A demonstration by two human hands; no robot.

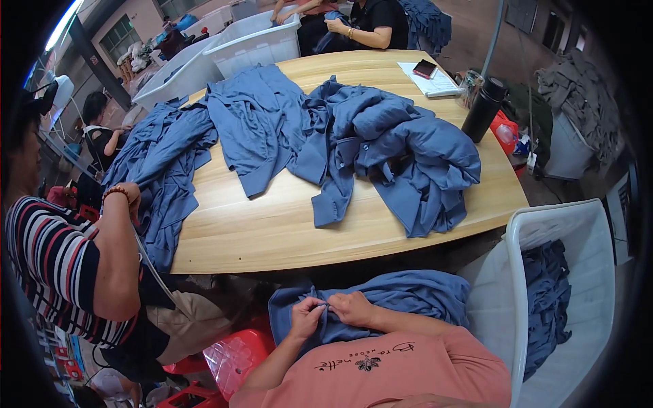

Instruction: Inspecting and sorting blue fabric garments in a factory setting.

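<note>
Across my lap lies a blue shirt (415, 292), bunched up below the near edge of the table. My left hand (307, 317) pinches its cloth with thumb and fingers. Right beside it, my right hand (350, 308) is closed on the same shirt, the fingertips of both hands almost meeting. Whatever small detail sits between the fingertips is too small to make out. On the table ahead, a heap of blue shirts (401, 146) shows collars, cuffs and buttons, with another blue shirt (255, 122) spread to its left.
The wooden table (272, 234) curves in front of me. A black bottle (484, 109), papers (435, 83) and a phone (425, 69) are at its far right. A white bin (517, 272) holding blue garments stands at my right. A co-worker (75, 265) stands at left, near a red stool (235, 357).
</note>
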